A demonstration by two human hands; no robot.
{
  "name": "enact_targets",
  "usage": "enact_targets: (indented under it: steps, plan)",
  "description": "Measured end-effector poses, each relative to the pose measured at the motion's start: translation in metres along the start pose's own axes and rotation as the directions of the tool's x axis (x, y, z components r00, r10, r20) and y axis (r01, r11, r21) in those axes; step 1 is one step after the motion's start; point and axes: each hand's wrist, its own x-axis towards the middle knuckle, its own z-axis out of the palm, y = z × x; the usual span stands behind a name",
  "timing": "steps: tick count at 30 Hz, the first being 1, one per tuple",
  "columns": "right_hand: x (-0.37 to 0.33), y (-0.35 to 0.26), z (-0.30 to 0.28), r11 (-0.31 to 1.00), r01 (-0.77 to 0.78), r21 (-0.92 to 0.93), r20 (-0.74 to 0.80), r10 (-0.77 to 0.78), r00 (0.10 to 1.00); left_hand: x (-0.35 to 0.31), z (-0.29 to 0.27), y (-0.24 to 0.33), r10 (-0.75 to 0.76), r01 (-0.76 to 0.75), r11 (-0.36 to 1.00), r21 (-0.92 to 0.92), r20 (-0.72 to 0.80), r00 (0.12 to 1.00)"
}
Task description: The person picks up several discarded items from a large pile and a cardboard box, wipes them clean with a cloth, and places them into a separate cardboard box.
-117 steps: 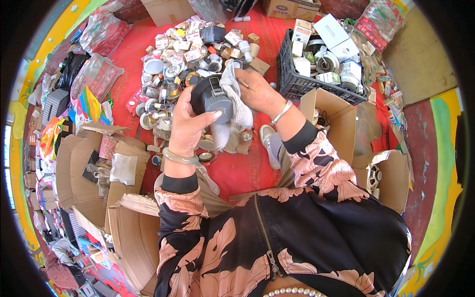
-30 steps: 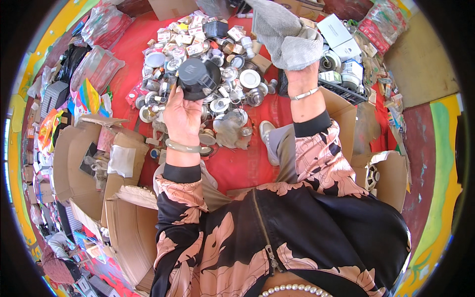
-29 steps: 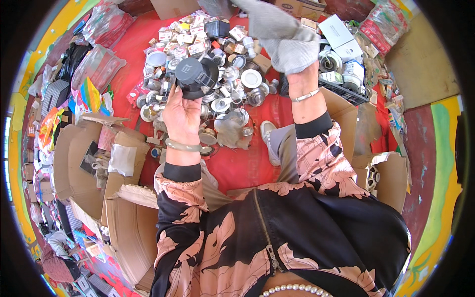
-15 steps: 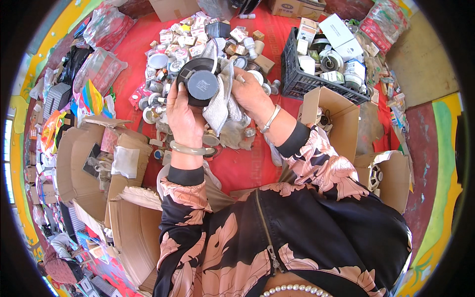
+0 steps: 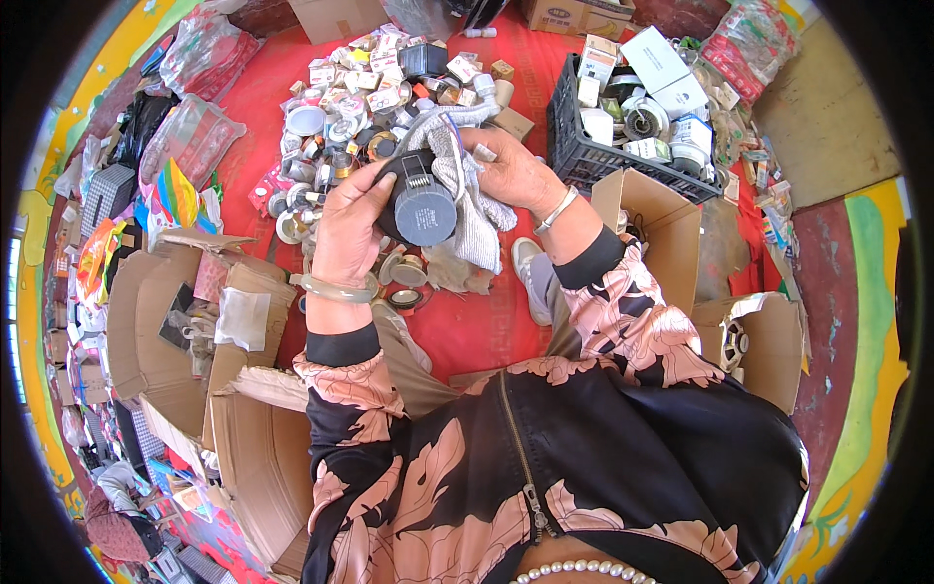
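Observation:
Between my two hands is a black round downlight (image 5: 424,213), its grey back with a spring clip turned up toward me. My left hand (image 5: 352,219) grips its left rim, thumb on top. My right hand (image 5: 516,170) is closed on a light grey knitted cloth (image 5: 469,200), which lies against the fixture's right side and hangs below it. A loose end of the cloth reaches up and away over the pile. Most fingers of both hands are hidden behind the fixture and the cloth.
A heap of small boxes and light fittings (image 5: 355,107) covers the red mat (image 5: 486,326) ahead. At the right stands a black plastic crate (image 5: 623,175) of boxes and lamps. Open cardboard boxes flank me, left (image 5: 161,321) and right (image 5: 671,229).
The downlight has come nearer to me and slightly right, and tipped so its spring clip shows. My right hand has shifted a little right with the cloth.

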Motion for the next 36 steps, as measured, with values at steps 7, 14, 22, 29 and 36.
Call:
enact_targets:
  steps: [7,14,22,29,36]
  plan:
    - [0.008,0.005,0.008,0.931,-0.277,0.238,-0.038,0.294,0.955,0.007,0.005,-0.013,0.014,-0.069,0.970,-0.235,-0.228,0.973]
    - [0.000,0.018,0.049,0.882,-0.354,0.311,-0.091,0.398,0.913,0.019,-0.008,-0.014,0.114,-0.278,0.893,-0.354,-0.420,0.901]
    - [0.012,0.013,0.007,0.733,-0.207,0.648,-0.216,0.438,0.873,0.010,-0.001,-0.022,0.045,-0.128,0.904,-0.409,-0.206,0.978]
    - [0.009,0.000,-0.013,0.895,-0.404,0.188,-0.050,0.420,0.906,0.016,-0.007,-0.025,-0.121,0.044,0.907,-0.419,-0.158,0.980]
    - [0.010,0.001,-0.016,0.735,-0.293,0.611,-0.236,0.522,0.819,0.017,-0.009,-0.015,-0.028,-0.125,0.757,-0.641,-0.224,0.974]
